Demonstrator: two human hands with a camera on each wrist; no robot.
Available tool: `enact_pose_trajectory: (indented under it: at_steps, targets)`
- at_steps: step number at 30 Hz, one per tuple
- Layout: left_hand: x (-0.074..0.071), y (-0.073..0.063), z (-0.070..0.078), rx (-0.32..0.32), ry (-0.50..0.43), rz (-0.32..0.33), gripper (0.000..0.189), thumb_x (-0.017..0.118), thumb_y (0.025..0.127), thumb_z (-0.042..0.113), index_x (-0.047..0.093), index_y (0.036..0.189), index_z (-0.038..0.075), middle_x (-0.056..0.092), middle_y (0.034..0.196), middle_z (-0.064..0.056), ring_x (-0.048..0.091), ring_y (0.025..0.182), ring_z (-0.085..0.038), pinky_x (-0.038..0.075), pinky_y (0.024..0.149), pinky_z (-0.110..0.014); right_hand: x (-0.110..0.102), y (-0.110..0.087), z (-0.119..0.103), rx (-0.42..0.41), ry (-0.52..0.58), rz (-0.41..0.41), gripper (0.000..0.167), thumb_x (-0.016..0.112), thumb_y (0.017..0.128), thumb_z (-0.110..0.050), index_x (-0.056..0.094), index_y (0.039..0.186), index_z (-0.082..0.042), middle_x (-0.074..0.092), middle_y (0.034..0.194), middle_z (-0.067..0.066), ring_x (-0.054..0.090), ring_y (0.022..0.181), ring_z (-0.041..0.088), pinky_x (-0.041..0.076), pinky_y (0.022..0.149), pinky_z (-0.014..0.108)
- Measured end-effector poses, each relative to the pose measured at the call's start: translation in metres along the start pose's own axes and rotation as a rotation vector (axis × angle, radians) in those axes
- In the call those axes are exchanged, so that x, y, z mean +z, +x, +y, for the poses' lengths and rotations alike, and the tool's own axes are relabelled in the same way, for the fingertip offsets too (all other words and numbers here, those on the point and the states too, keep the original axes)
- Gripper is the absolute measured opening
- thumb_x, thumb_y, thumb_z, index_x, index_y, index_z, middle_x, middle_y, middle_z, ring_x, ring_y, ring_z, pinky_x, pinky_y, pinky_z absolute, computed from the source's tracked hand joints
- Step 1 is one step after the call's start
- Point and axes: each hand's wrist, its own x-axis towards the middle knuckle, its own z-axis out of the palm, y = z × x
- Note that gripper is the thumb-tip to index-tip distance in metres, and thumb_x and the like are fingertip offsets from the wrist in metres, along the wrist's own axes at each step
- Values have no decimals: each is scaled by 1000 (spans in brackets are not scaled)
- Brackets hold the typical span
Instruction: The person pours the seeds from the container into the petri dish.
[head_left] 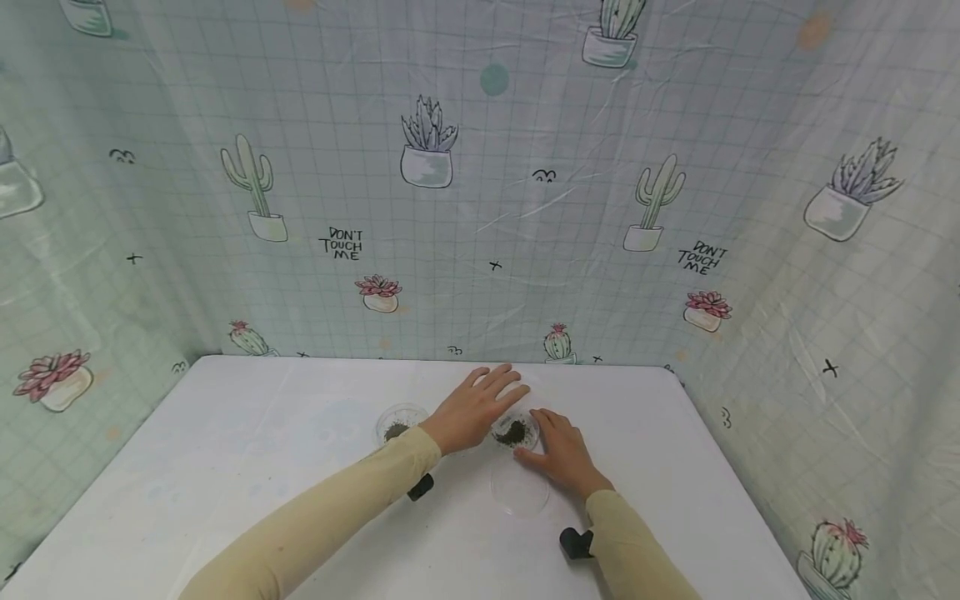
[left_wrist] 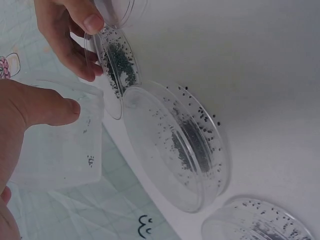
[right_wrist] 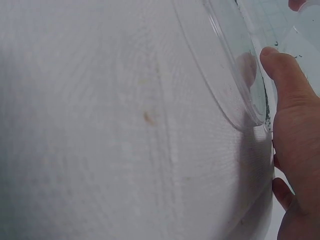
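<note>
My left hand [head_left: 467, 417] holds a clear plastic container [left_wrist: 60, 145], its thumb lying along the wall; a few dark grains cling inside. A petri dish [head_left: 527, 444] with a heap of dark grains sits on the table, and my right hand [head_left: 564, 454] grips its right side between thumb and fingers. Close by, in the left wrist view, stands another petri dish [left_wrist: 220, 165] with dark grains and a clear lid [left_wrist: 145, 135] tilted over it. My left forearm hides that one in the head view.
A further petri dish [head_left: 382, 415] with dark grains stands left of my left hand. An empty clear lid [head_left: 520, 500] lies on the white table [head_left: 247, 467] before the right-hand dish. Patterned curtains [head_left: 480, 217] enclose the table's back and sides.
</note>
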Motion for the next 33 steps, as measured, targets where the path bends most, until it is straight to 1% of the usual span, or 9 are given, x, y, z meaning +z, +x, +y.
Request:
enact_pose_trajectory:
  at_steps: [2, 6, 9, 14, 17, 20, 25, 29, 33]
  targets:
    - [1, -2, -1, -10, -11, 11, 74, 73, 83, 13, 36, 147, 21, 39, 151, -4, 30, 146, -23, 32, 117, -42, 0, 0, 0, 2, -5, 2, 80, 71, 81, -52, 44, 143, -9, 45, 147, 13, 40, 136, 34, 33, 112, 56]
    - [2, -6, -3, -35, -29, 19, 85, 80, 77, 18, 33, 148, 21, 40, 150, -5, 32, 144, -24, 33, 117, -42, 1, -1, 0, -2, -10, 6, 81, 72, 80, -52, 45, 143, -8, 46, 146, 13, 41, 136, 34, 34, 111, 56]
    - [-1, -10, -4, -61, -56, 18, 90, 83, 74, 19, 32, 149, 20, 40, 149, -6, 33, 143, -25, 33, 117, -43, 1, -2, 0, -8, -6, 3, 81, 73, 80, -51, 45, 142, -8, 46, 146, 14, 41, 135, 35, 34, 110, 56]
    - [-6, -16, -7, -119, -125, 45, 90, 83, 73, 18, 34, 148, 17, 41, 147, -8, 36, 140, -25, 31, 117, -43, 1, -1, 1, 9, 1, -13, 82, 72, 80, -52, 43, 144, -9, 44, 148, 13, 39, 137, 34, 32, 113, 55]
    - [-7, -20, -9, -157, -172, 65, 92, 85, 71, 21, 34, 148, 16, 41, 146, -8, 36, 139, -25, 31, 117, -43, 2, -1, 2, 7, -4, -6, 81, 71, 81, -52, 43, 144, -10, 44, 148, 12, 39, 137, 33, 33, 112, 55]
    - [-6, -24, -11, -191, -193, 74, 96, 86, 70, 26, 33, 148, 16, 41, 146, -8, 37, 139, -25, 32, 117, -43, 2, -1, 3, -5, -8, 3, 81, 72, 81, -52, 44, 143, -9, 45, 147, 13, 40, 137, 33, 34, 111, 55]
    - [-5, -31, -15, -224, -224, 97, 102, 87, 69, 27, 27, 151, 17, 42, 145, -8, 38, 138, -25, 33, 115, -44, 2, 0, 3, -11, -7, 8, 80, 72, 81, -52, 45, 143, -9, 45, 146, 13, 40, 136, 33, 35, 110, 55]
    - [-6, -37, -18, -249, -271, 119, 103, 87, 69, 27, 26, 152, 17, 41, 145, -9, 40, 136, -26, 35, 113, -46, 3, 0, 3, -8, -6, 5, 80, 71, 81, -52, 44, 143, -10, 45, 147, 12, 40, 137, 33, 34, 110, 55]
    - [-10, -43, -20, -280, -301, 117, 101, 85, 71, 29, 28, 152, 18, 42, 144, -11, 42, 134, -28, 38, 111, -48, 2, 0, 3, -7, 3, 6, 80, 71, 81, -51, 44, 144, -10, 45, 147, 12, 40, 137, 33, 34, 110, 54]
